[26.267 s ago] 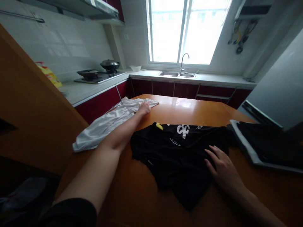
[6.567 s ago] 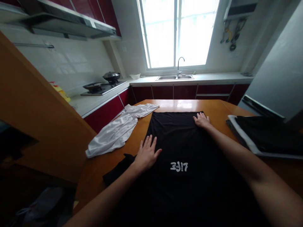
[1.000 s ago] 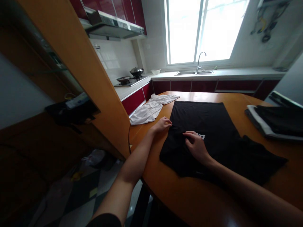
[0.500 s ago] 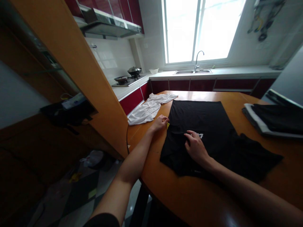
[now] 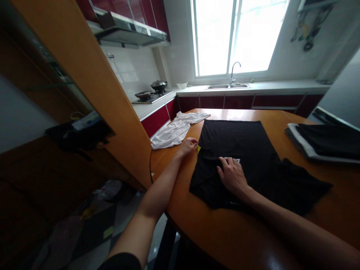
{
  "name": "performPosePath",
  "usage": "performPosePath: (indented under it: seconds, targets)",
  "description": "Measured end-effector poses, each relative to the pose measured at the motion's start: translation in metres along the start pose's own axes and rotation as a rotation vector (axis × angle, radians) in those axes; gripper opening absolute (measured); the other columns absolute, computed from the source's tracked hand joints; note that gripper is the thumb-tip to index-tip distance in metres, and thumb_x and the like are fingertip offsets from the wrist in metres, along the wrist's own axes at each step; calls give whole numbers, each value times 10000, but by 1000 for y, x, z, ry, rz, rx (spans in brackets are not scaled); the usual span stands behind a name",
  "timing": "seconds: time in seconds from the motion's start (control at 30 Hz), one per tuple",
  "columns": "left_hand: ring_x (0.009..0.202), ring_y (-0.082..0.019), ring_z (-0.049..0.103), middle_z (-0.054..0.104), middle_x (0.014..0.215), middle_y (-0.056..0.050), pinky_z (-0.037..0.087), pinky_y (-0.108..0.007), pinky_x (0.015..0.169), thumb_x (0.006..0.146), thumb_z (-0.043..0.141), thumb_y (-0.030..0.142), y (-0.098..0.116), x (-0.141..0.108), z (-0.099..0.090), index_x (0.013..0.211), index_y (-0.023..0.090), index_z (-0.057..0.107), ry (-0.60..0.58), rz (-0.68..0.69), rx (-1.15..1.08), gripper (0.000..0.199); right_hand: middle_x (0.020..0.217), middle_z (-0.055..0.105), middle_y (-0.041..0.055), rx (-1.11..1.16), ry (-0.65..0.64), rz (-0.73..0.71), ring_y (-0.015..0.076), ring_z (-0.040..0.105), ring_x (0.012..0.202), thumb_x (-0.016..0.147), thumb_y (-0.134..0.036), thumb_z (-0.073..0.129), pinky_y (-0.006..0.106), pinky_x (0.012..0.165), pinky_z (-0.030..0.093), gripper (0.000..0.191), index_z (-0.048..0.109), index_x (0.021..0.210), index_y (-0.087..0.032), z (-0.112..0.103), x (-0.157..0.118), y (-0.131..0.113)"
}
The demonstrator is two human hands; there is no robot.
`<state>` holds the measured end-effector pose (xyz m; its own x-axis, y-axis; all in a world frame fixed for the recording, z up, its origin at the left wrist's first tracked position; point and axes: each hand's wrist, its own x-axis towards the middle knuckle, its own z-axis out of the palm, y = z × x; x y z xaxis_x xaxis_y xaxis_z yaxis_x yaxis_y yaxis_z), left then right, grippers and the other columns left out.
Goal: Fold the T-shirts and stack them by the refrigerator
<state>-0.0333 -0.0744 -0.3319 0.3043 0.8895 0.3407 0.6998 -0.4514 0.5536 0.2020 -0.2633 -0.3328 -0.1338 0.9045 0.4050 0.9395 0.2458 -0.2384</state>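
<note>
A black T-shirt [image 5: 236, 138] lies spread on the wooden table, its far part flat and its near part rumpled, with a sleeve reaching out to the right. My left hand [image 5: 189, 146] is at the shirt's left edge, fingertips pinched on the cloth beside a small yellow patch [image 5: 198, 149]. On the middle of the shirt rests my right hand [image 5: 233, 175], palm down with its fingers extended, partly covering a small white print [image 5: 238, 161].
A crumpled white garment [image 5: 171, 132] lies at the table's left edge. Folded black and grey clothes [image 5: 332, 142] are stacked on the right. Beyond the wooden table [image 5: 194, 221] stand a counter with a sink [image 5: 227, 86] and a stove [image 5: 152, 97]. An orange wooden panel [image 5: 112, 101] rises at left.
My right hand's fingers have lowered and flattened onto the shirt. My left hand keeps its place at the shirt's edge. The view has shifted very slightly.
</note>
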Motion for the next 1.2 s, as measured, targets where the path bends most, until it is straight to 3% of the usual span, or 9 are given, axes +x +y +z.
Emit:
performPosePath:
  seconds: [0.1, 0.23, 0.4, 0.6, 0.73, 0.83, 0.9, 1.03, 1.2]
  targets:
    - [767, -177, 669, 761, 876, -65, 510, -266, 730, 854, 661, 212, -2, 0, 0, 897, 163, 781, 2, -30, 8, 136, 1103, 656, 148, -2, -52, 52, 307, 569, 1051, 996, -363, 490, 435, 916, 426, 369, 597, 1281, -154, 2, 3, 5]
    - [771, -177, 672, 762, 875, -52, 514, -263, 737, 849, 674, 243, -1, 0, 2, 900, 182, 791, -14, -36, 16, 142, 1013, 649, 97, 210, -53, 17, 258, 590, 976, 939, -231, 531, 385, 888, 442, 261, 606, 1185, -187, 5, 8, 8]
    - [787, -183, 659, 731, 872, -52, 517, -273, 756, 841, 700, 281, 7, -3, 6, 900, 189, 805, -14, -9, 32, 152, 900, 577, 49, 574, 112, -49, 200, 588, 811, 882, -131, 491, 320, 763, 494, 205, 605, 1033, -210, 1, 10, 6]
    - [832, -185, 666, 697, 903, -52, 524, -277, 807, 818, 730, 251, 15, -4, 13, 865, 196, 801, -1, 12, 31, 101, 1050, 582, 79, 706, 242, -73, 201, 606, 900, 871, -112, 489, 323, 772, 527, 238, 627, 1034, -217, -6, 8, 0]
    - [834, -181, 665, 683, 916, -45, 526, -278, 807, 807, 744, 238, 18, -4, 17, 900, 202, 797, -3, 23, 24, 112, 1088, 591, 87, 633, 200, -43, 215, 607, 981, 845, -83, 487, 348, 852, 522, 241, 657, 967, -204, -1, 8, 6]
    - [835, -180, 659, 676, 911, -47, 523, -278, 812, 843, 708, 242, 18, -3, 18, 931, 201, 794, 16, 28, 21, 129, 1057, 617, 96, 455, 68, -37, 229, 602, 972, 833, -66, 497, 381, 898, 509, 243, 685, 928, -189, 2, 7, 10]
    - [838, -179, 655, 677, 913, -54, 520, -279, 820, 891, 645, 233, 16, -1, 18, 962, 192, 787, 45, 25, 19, 164, 1085, 635, 111, 314, 53, -53, 261, 580, 1016, 851, -87, 520, 412, 920, 496, 232, 705, 949, -187, 0, 5, 10]
    - [842, -174, 649, 696, 961, -64, 514, -280, 838, 932, 559, 188, 10, 5, 12, 1057, 177, 755, 111, 12, 9, 232, 1209, 634, 110, 150, 87, -178, 292, 524, 1126, 852, -63, 542, 432, 978, 456, 292, 722, 1031, -208, -10, 2, 4]
    - [832, -177, 651, 724, 999, -72, 513, -284, 827, 927, 539, 174, 6, 6, 6, 1035, 168, 748, 136, -7, -7, 235, 1135, 649, 97, 119, -64, -391, 258, 546, 1049, 898, -71, 537, 391, 931, 450, 269, 727, 1020, -216, -14, -4, 1]
